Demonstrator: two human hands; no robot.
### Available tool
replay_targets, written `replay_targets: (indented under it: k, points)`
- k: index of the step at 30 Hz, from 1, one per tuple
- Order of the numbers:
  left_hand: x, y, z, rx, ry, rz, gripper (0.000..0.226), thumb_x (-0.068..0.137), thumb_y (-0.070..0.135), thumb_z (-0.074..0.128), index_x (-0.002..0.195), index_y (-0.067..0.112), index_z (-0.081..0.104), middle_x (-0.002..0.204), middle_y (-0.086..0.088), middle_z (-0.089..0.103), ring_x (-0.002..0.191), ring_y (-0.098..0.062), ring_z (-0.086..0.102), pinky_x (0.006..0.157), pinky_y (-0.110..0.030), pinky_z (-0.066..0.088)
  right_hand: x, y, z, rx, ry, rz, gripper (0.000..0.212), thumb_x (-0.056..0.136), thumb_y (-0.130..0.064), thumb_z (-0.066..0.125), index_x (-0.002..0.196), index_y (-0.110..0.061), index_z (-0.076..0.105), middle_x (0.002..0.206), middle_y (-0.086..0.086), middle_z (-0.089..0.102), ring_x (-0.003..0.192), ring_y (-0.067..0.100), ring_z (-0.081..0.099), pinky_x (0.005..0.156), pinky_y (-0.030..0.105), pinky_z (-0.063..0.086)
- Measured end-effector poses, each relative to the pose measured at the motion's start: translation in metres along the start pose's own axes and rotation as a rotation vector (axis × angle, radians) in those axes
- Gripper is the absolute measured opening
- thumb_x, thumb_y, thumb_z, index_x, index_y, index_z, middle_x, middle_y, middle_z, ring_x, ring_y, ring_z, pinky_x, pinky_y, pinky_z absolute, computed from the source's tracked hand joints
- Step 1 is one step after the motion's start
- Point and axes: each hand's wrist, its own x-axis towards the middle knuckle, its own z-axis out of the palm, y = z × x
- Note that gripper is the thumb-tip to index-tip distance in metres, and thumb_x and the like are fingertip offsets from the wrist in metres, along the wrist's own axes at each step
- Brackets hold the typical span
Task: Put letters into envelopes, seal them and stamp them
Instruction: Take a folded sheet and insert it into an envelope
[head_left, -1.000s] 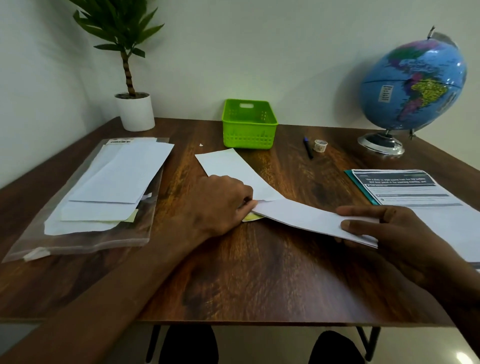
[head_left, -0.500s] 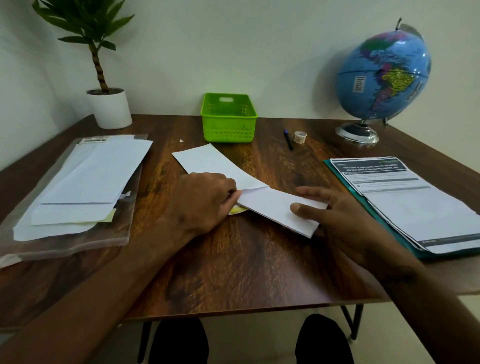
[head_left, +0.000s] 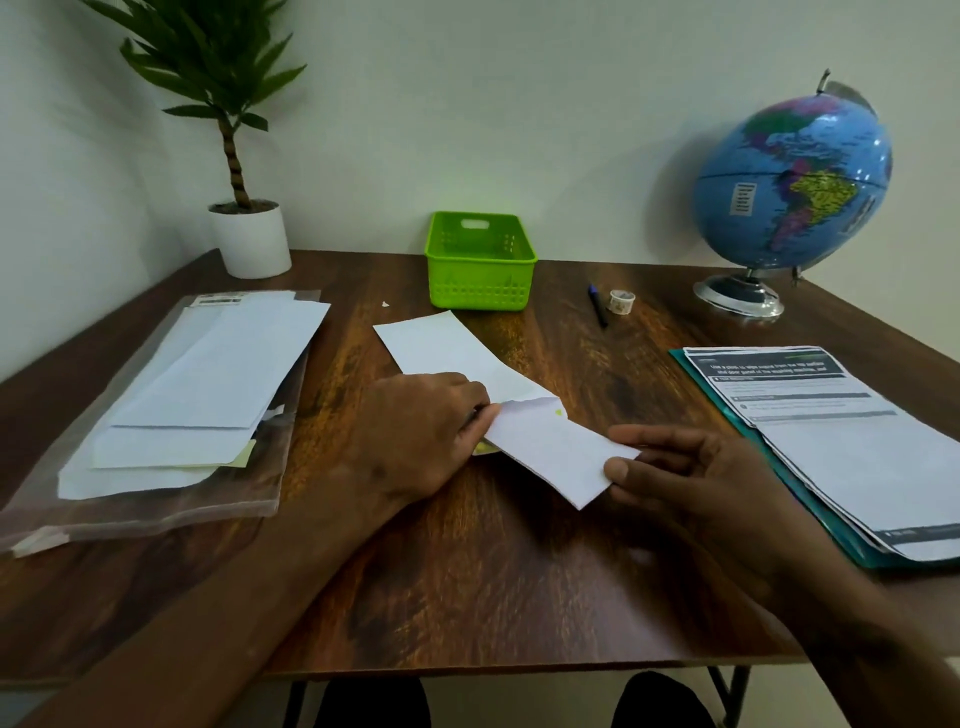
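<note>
A white envelope lies slanted in the middle of the wooden table. A folded white letter sticks out of its near open end. My left hand pinches the envelope's mouth, where a yellow strip shows below my fingers. My right hand pinches the letter's free end between thumb and fingers. A stack of white envelopes lies on a clear plastic sleeve at the left. Printed letter sheets lie on a green folder at the right.
A green basket stands at the back centre. A blue pen and a small tape roll lie to its right. A globe stands back right, a potted plant back left.
My right hand has pushed the letter leftward into the envelope, so less of it shows. My left hand has kept its hold on the envelope's mouth.
</note>
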Motion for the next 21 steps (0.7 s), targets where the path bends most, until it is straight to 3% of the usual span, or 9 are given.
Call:
replay_targets:
  k: [2,6,10,13,16,18,21]
  points:
    - [0.0,0.001,-0.002,-0.003,0.016,-0.008,0.029,0.097,0.047,0.056,0.095,0.027,0.077,0.088,0.007,0.077,0.071,-0.013,0.068,0.056,-0.02,0.04,0.003,-0.003,0.012,-0.022,0.035,-0.041,0.052,0.056,-0.026,0.093,0.106,-0.019,0.081,0.1,0.012,0.081,0.091,0.028,0.08,0.069,0.028,0.064]
    - [0.0,0.004,-0.005,-0.039,0.01,-0.011,0.029,0.097,0.047,0.056,0.098,0.027,0.078,0.093,0.007,0.078,0.074,-0.012,0.07,0.06,-0.022,0.05,0.009,-0.003,0.033,-0.096,0.146,-0.095,0.029,0.074,-0.016,0.09,0.1,-0.022,0.079,0.094,0.007,0.081,0.083,0.024,0.081,0.067,0.031,0.065]
    - [0.0,0.007,-0.009,-0.058,-0.001,-0.01,0.031,0.097,0.047,0.056,0.099,0.026,0.078,0.095,0.006,0.078,0.074,-0.012,0.07,0.063,-0.024,0.056,0.018,-0.006,0.055,-0.204,0.218,-0.073,0.027,0.078,-0.014,0.088,0.1,-0.016,0.073,0.093,0.006,0.078,0.072,0.018,0.08,0.058,0.025,0.062]
    - [0.0,0.012,-0.01,-0.047,-0.003,-0.003,0.035,0.098,0.05,0.052,0.098,0.026,0.077,0.094,0.006,0.078,0.073,-0.012,0.069,0.062,-0.028,0.057,0.026,-0.01,0.068,-0.321,0.244,-0.088,0.022,0.082,-0.012,0.085,0.098,-0.014,0.071,0.094,0.008,0.075,0.068,0.015,0.078,0.061,0.027,0.064]
    - [0.0,0.014,-0.01,-0.047,-0.006,0.005,0.037,0.098,0.051,0.052,0.099,0.025,0.077,0.094,0.005,0.078,0.073,-0.012,0.07,0.063,-0.021,0.052,0.03,-0.012,0.078,-0.383,0.278,-0.129,0.017,0.084,-0.014,0.084,0.097,-0.014,0.073,0.092,0.007,0.075,0.066,0.011,0.077,0.061,0.025,0.063]
    - [-0.001,0.013,-0.009,-0.049,-0.013,-0.001,0.038,0.099,0.052,0.05,0.1,0.025,0.077,0.095,0.005,0.078,0.075,-0.013,0.07,0.064,-0.021,0.05,0.03,-0.011,0.079,-0.364,0.263,-0.119,0.013,0.086,-0.013,0.081,0.099,-0.014,0.077,0.095,0.004,0.076,0.067,0.006,0.076,0.057,0.017,0.059]
    - [-0.002,0.01,-0.01,-0.054,0.003,-0.017,0.036,0.099,0.049,0.051,0.099,0.024,0.077,0.095,0.004,0.078,0.075,-0.013,0.07,0.066,-0.023,0.053,0.03,-0.011,0.079,-0.303,0.214,-0.076,0.017,0.088,-0.008,0.078,0.104,-0.014,0.078,0.104,0.002,0.074,0.071,0.006,0.077,0.057,0.015,0.059]
